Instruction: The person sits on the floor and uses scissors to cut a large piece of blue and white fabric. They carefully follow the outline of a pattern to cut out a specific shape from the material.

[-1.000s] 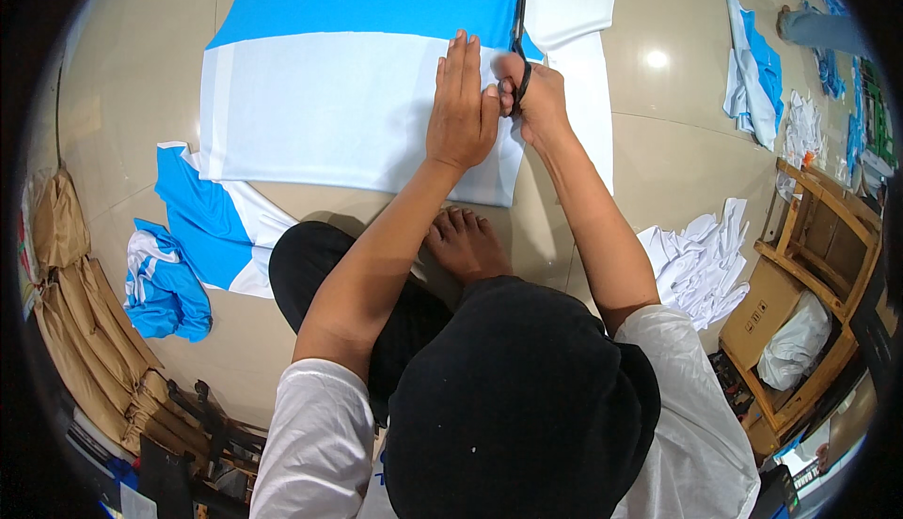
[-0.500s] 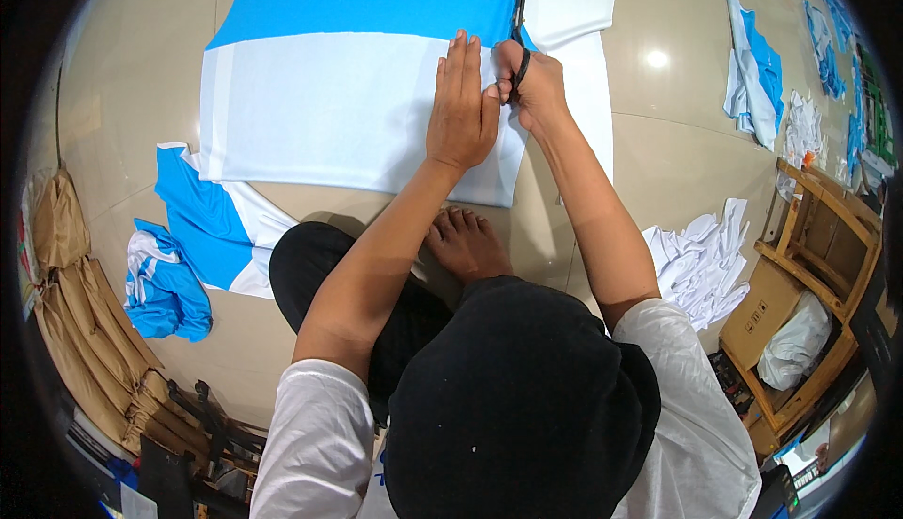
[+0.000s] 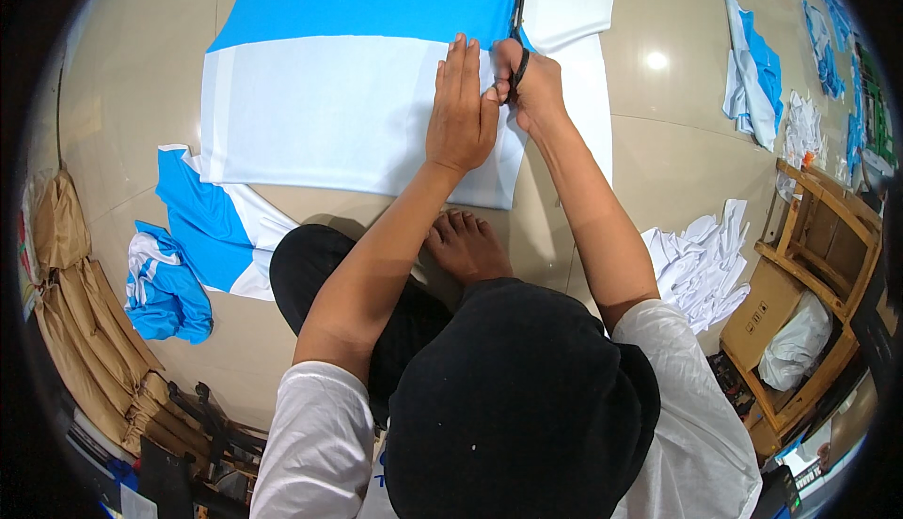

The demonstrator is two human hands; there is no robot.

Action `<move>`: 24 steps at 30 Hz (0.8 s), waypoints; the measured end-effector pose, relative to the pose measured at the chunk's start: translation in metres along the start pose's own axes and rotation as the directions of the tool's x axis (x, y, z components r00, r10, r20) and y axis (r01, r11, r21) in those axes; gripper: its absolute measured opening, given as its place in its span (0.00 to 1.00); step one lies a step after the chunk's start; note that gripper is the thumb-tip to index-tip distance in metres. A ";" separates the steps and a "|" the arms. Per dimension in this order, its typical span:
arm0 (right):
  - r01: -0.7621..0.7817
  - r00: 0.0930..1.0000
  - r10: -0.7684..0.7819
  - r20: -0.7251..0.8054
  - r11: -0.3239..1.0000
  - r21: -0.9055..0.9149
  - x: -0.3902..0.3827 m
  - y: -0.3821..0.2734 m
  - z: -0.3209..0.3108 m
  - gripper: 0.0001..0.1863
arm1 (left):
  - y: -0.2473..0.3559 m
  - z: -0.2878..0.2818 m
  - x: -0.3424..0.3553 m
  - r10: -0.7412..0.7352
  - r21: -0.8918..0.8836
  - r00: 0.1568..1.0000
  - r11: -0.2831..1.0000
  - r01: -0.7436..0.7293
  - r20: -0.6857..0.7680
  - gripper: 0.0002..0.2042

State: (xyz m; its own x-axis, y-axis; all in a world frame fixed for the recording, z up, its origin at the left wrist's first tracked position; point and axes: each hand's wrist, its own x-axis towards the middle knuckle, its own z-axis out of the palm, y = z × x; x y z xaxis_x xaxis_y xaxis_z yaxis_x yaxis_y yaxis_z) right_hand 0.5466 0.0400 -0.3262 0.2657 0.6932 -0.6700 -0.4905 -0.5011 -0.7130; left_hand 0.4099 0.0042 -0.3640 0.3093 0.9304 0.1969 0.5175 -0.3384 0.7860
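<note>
Cutting of cloth on a tiled floor, as seen from where I stand in the room. The right hand is closed around the handles of black scissors, whose blades point away from the person along the cloth's right side. The left hand is open and lies flat on the white part, fingers extended, thumb near the scissors; it appears to steady the material. The step in hand seems to be trimming along this edge. The blades show as a thin dark line, so whether they are parted I cannot tell. The next move would call for guiding the scissors onward along the edge, with the left hand pressing close by but clear of the blades.

The cloth lies in front of the person, its near edge just beyond a bare foot. It is bright blue in its far part and white in its near part, divided by a gently curved line. The white part looks smooth and flat, with a faint upright band near its left edge. White fabric lies at its right.
</note>
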 end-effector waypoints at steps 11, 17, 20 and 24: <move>-0.023 1.000 0.023 -0.010 0.999 0.024 0.013 -0.008 0.008 0.13 | 0.001 -0.001 0.000 -0.026 -0.017 0.999 1.000 0.027 0.021 0.34; -0.001 1.000 0.001 -0.013 0.999 0.047 0.016 -0.004 0.009 0.13 | 0.002 0.000 0.001 -0.021 -0.013 1.000 1.000 0.021 0.021 0.33; 0.000 1.000 0.000 -0.008 0.998 0.056 0.015 -0.004 0.011 0.12 | 0.002 0.000 0.000 -0.015 0.004 1.000 1.000 0.015 0.015 0.33; 0.001 1.000 0.000 -0.020 0.999 0.046 0.015 -0.005 0.012 0.12 | 0.001 0.001 0.001 0.000 0.019 1.000 1.000 0.001 -0.010 0.32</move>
State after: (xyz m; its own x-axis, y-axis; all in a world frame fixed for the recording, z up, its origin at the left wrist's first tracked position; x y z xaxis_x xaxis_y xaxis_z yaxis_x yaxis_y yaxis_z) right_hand 0.5432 0.0588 -0.3307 0.2826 0.6825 -0.6741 -0.5278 -0.4762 -0.7033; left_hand 0.4112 0.0043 -0.3637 0.3009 0.9319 0.2026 0.5331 -0.3405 0.7745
